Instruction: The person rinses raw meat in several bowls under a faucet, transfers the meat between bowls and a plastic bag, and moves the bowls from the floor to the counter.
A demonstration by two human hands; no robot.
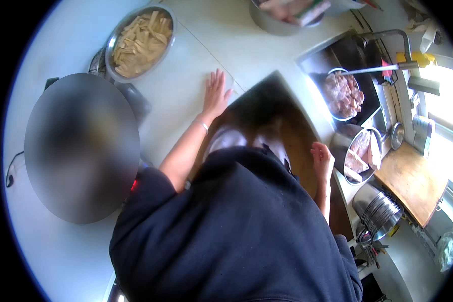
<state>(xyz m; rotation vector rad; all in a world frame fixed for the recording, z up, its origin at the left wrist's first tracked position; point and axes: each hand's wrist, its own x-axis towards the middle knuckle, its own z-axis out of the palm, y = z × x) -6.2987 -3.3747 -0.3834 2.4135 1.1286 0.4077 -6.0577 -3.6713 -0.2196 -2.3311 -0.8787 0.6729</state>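
Observation:
My left hand (216, 90) is stretched out with its fingers apart over the pale countertop (181, 94), close to its front edge. Nothing is in it; whether the palm rests on the surface I cannot tell. At my right side, my right hand (322, 157) has its fingers loosely curled, with no object visible in them. It is just short of the counter edge, beside a deep steel pot (336, 145) that holds large pale pieces of meat (356, 161). In the sink (313, 62), a bowl of cut-up meat (345, 94) sits below the faucet (385, 68).
An oval steel bowl (113, 68) of pale yellow strips (141, 43) stands far left. At the back, another pot (264, 22) holds packaged meat. A wooden cutting board (413, 177) and stacked steel bowls (379, 213) lie right. A blurred oval hides part of the left.

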